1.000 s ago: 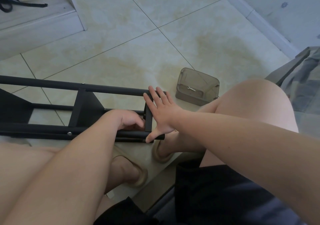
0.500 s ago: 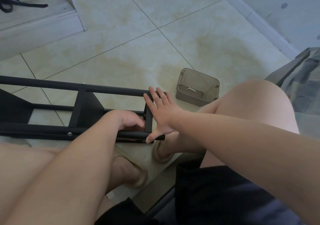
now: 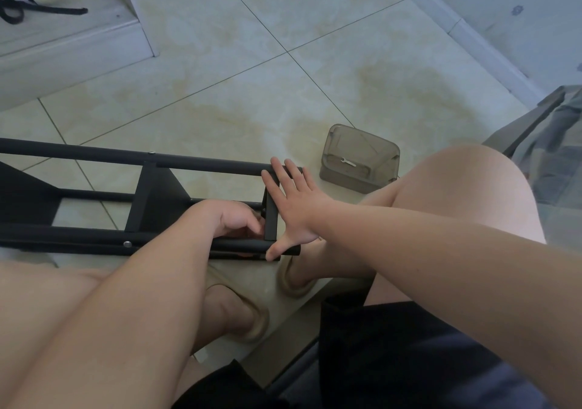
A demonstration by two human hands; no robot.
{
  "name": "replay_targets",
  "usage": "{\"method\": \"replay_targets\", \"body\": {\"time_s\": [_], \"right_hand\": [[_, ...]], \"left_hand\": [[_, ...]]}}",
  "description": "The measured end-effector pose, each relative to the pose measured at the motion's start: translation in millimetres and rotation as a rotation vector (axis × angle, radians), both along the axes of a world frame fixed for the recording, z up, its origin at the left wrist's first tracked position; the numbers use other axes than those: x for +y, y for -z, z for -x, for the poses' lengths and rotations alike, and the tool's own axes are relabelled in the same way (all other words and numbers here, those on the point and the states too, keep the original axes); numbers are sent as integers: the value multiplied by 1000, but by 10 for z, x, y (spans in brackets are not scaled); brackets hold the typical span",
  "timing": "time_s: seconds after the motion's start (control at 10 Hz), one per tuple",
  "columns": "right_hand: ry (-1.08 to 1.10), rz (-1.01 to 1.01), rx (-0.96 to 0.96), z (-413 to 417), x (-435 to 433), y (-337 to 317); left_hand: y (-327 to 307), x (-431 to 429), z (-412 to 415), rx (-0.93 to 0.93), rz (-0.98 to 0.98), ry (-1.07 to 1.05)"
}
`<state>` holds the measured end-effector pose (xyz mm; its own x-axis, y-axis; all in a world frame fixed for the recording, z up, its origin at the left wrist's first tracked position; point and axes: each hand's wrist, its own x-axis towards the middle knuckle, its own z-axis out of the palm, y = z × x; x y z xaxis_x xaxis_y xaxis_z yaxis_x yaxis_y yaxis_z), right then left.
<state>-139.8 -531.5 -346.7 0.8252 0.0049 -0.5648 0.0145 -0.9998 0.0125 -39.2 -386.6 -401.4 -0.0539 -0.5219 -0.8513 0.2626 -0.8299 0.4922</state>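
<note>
A black metal frame (image 3: 94,156) of tubes and flat cross plates lies on its side on the tiled floor, in front of my knees. My right hand (image 3: 296,207) presses flat against the frame's right end, fingers straight across the end bar and thumb on the near tube. My left hand (image 3: 236,219) reaches between the tubes just left of that end bar, its fingers curled downward. What those fingers hold is hidden behind the hand and the near tube.
A smoky translucent plastic box (image 3: 359,159) with a small metal tool inside sits on the floor right of the frame. A white cabinet base (image 3: 72,52) stands at the back left, a white skirting board (image 3: 466,37) at the back right. My slippered feet (image 3: 252,320) rest below the frame.
</note>
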Motion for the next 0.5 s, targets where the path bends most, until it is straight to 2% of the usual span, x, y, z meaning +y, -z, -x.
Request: {"method": "replay_targets", "body": {"time_s": [0.1, 0.3, 0.5], "right_hand": [[-3, 0, -1, 0, -1, -10], [-1, -6, -1, 5, 1, -22], [-1, -2, 3, 3, 8, -34]], "left_hand": [[25, 5, -13, 54, -39, -47], [-18, -31, 27, -55, -116, 19], [-55, -41, 37, -119, -61, 50]]}}
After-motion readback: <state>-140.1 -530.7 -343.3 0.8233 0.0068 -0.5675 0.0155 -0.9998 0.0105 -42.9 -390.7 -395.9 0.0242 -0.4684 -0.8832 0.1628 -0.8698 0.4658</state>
